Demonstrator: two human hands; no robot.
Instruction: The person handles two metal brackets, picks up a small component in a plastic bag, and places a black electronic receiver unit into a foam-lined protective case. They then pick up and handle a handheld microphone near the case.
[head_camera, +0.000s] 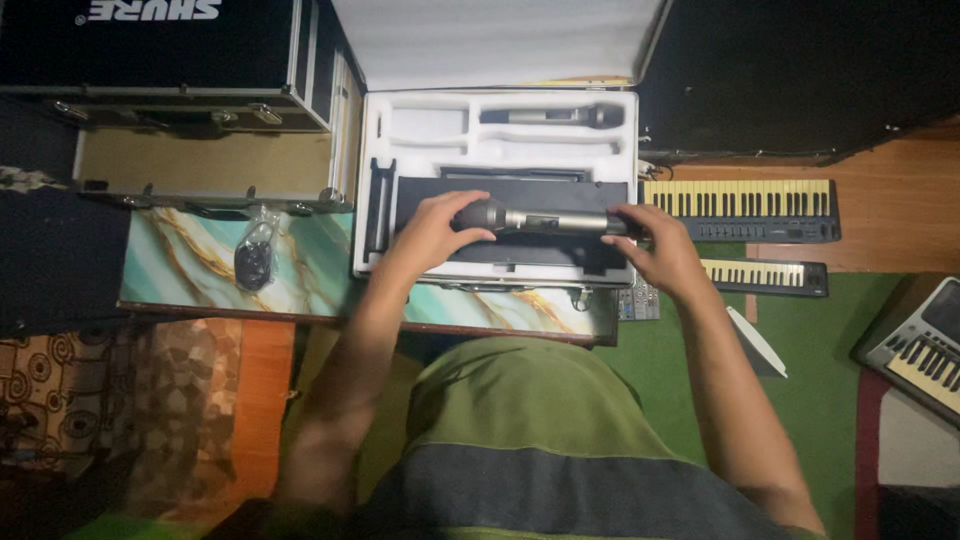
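Currently both my hands grip one handheld microphone (540, 220) level over the open foam-lined case (497, 180): left hand (432, 232) on its grille end, right hand (660, 248) on its tail.

Open case (372, 150) sits on bench (320, 275), lid raised behind it. One microphone (545, 220) lies crosswise over the case's front section, left hand (432, 232) at its head, right hand (662, 250) at its tail. Second microphone (555, 116) lies in the rear slot. Bagged item (255, 255) on bench, left of case. Keyboards (745, 205) on floor, right.
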